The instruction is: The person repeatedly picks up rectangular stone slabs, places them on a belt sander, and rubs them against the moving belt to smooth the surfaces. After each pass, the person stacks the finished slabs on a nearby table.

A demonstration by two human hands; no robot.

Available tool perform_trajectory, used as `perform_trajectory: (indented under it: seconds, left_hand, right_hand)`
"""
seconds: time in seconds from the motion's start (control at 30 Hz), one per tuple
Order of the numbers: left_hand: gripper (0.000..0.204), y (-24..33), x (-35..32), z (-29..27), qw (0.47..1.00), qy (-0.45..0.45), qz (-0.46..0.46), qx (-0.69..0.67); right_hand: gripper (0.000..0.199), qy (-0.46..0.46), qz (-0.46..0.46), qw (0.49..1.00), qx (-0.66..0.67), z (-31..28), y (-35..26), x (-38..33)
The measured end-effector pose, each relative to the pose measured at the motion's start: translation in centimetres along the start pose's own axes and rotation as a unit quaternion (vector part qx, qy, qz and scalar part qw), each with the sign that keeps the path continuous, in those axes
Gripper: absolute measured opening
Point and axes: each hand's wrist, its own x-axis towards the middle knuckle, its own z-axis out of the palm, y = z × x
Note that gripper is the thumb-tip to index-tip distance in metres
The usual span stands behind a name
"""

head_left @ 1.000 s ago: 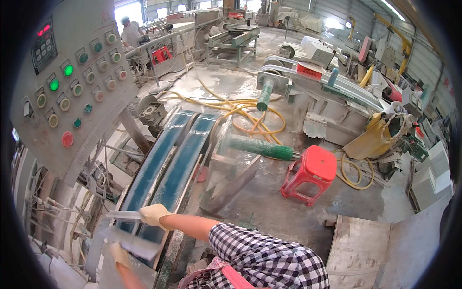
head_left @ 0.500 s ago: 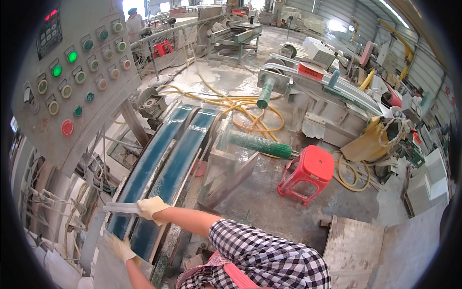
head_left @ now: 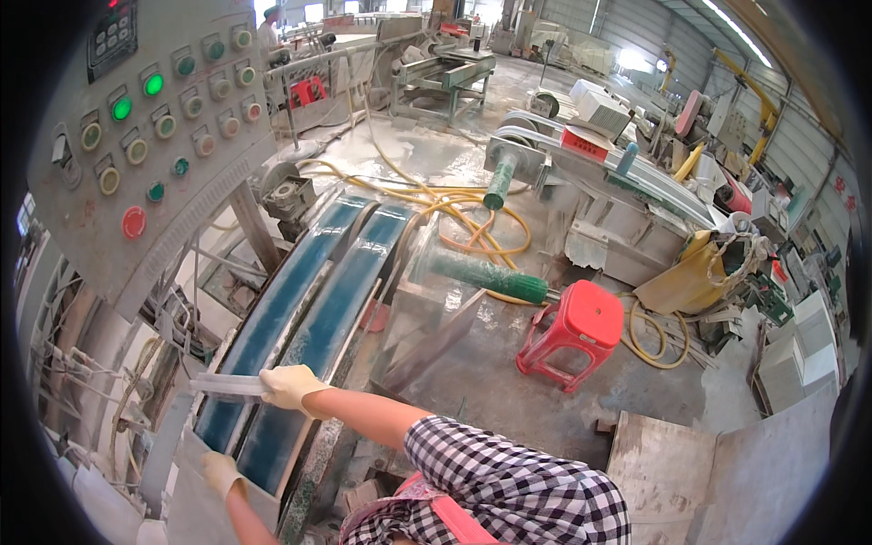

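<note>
In a pale yellow glove, my right hand (head_left: 292, 391) is closed round the right end of a narrow whitish strip (head_left: 232, 384). The strip lies crosswise over two blue conveyor belts (head_left: 313, 341), its left end reaching past the left belt. It seems to be more than one layer thick, though I cannot tell for sure. Also gloved, my left hand (head_left: 221, 472) is lower, at the near end of the belts by a grey flat plate (head_left: 195, 509). Its fingers are slightly bent and look open, with nothing seen in them.
Left of the belts stands a control panel (head_left: 168, 127) with lit green buttons and a red knob. To the right are a green roller (head_left: 486, 275), a red plastic stool (head_left: 581, 327) and coiled yellow hose (head_left: 509, 227). Another person (head_left: 269, 32) stands far off.
My left hand has drawn down and slightly left, away from the strip. The right hand keeps hold of the strip, nearly in place. The view has shifted a little.
</note>
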Motion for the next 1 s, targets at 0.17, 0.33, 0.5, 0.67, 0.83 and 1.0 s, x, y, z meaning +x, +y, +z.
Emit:
perform_trajectory:
  seconds: [0.17,0.33,0.5,0.67,0.83,1.0]
  left_hand:
    - [0.021,-6.3,2.0,-2.3,0.908,0.011,0.218,-0.358]
    - [0.033,1.6,-4.7,-3.4,0.765,-0.097,0.111,-0.627]
    - [0.030,11.9,-8.4,-2.8,0.689,-0.093,0.041,-0.717]
    - [0.028,11.7,-6.5,-3.6,0.632,-0.319,0.152,-0.689]
    - [0.055,10.3,-1.5,-7.7,0.916,0.109,0.365,-0.128]
    - [0.099,12.8,0.5,-9.8,0.852,0.123,0.454,0.230]
  right_hand:
    - [0.028,-0.004,0.011,1.000,0.009,0.2,0.1,0.3]
    - [0.031,-0.004,-0.007,1.000,0.005,0.6,0.6,0.6]
    - [0.053,-0.022,-0.043,0.999,-0.012,0.0,1.5,0.5]
    - [0.058,-0.021,-0.057,0.998,-0.025,0.0,1.4,0.5]
    - [0.042,-0.014,-0.017,0.994,-0.103,1.1,0.8,0.8]
    - [0.043,0.022,0.006,0.996,-0.083,1.6,1.1,1.1]
